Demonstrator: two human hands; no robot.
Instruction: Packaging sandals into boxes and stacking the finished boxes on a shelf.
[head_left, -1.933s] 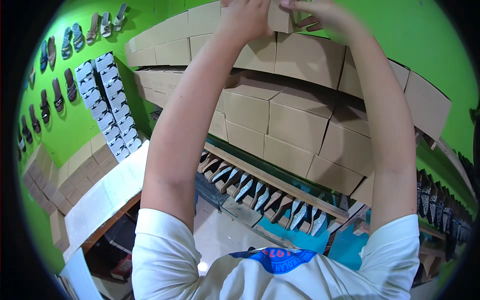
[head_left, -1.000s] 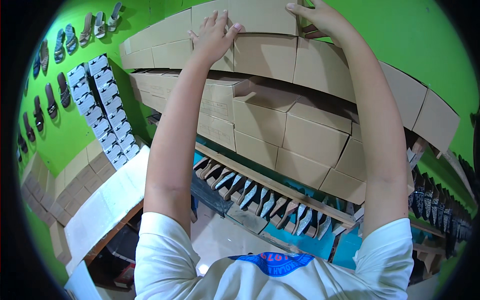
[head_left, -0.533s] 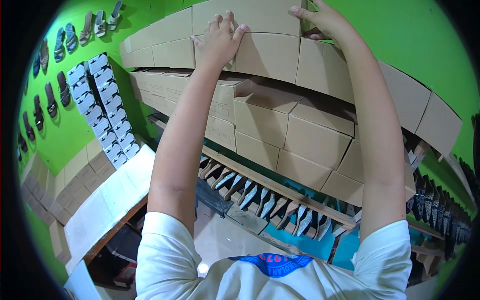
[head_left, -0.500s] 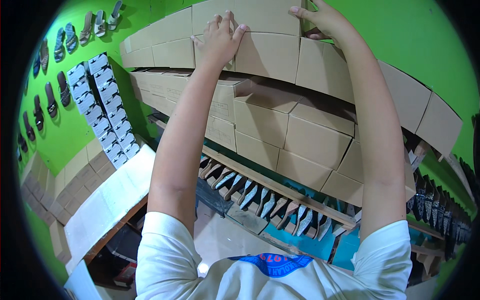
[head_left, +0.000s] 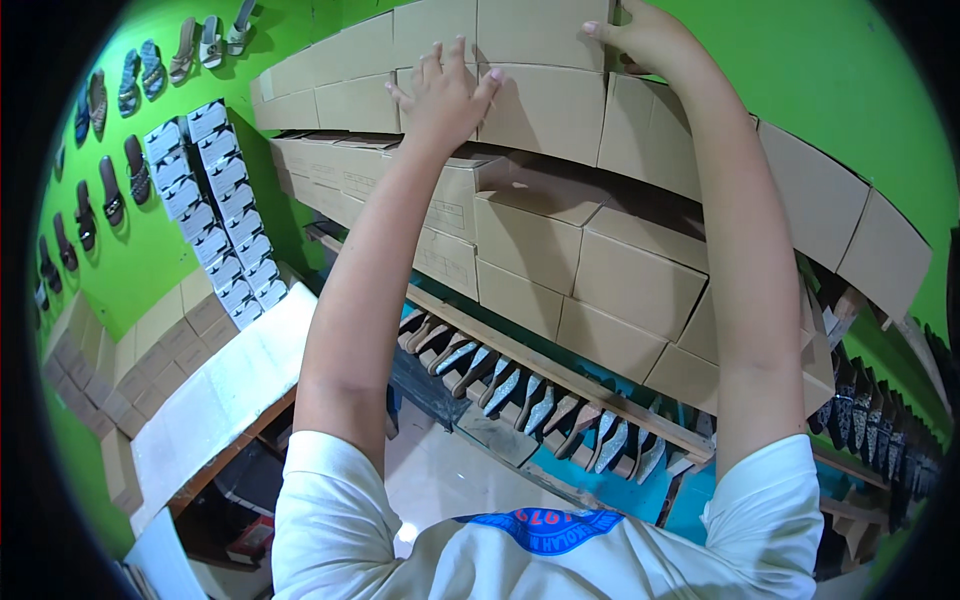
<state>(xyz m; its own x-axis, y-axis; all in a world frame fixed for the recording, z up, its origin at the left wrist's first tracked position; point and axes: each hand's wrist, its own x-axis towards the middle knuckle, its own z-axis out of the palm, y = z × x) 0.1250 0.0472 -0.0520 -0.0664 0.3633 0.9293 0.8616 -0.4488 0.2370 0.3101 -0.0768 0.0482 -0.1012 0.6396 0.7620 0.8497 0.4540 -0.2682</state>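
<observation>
My left hand (head_left: pixel 444 100) is raised, its fingers spread and resting against the fronts of stacked brown cardboard boxes. At the right end of the top row, my right hand (head_left: pixel 650 42) grips a cardboard box (head_left: pixel 542 32). Its thumb lies on the box's front, while the other fingers are mostly hidden around the end. Directly beneath sits another closed box (head_left: pixel 543 108), and a further lower-row box (head_left: pixel 648 130) is just below my right hand.
More cardboard boxes (head_left: pixel 635 272) fill the shelf below. Lower down, pointed shoes (head_left: pixel 540 405) line a wooden rail (head_left: pixel 590 385). Sandals (head_left: pixel 112 190) hang on the green wall at left, near stacked white boxes (head_left: pixel 228 190) and a white-topped counter (head_left: pixel 225 400).
My left hand has slid slightly down the box fronts, fingers still spread. My right hand stays at the end of the top box. The whole view has shifted a little.
</observation>
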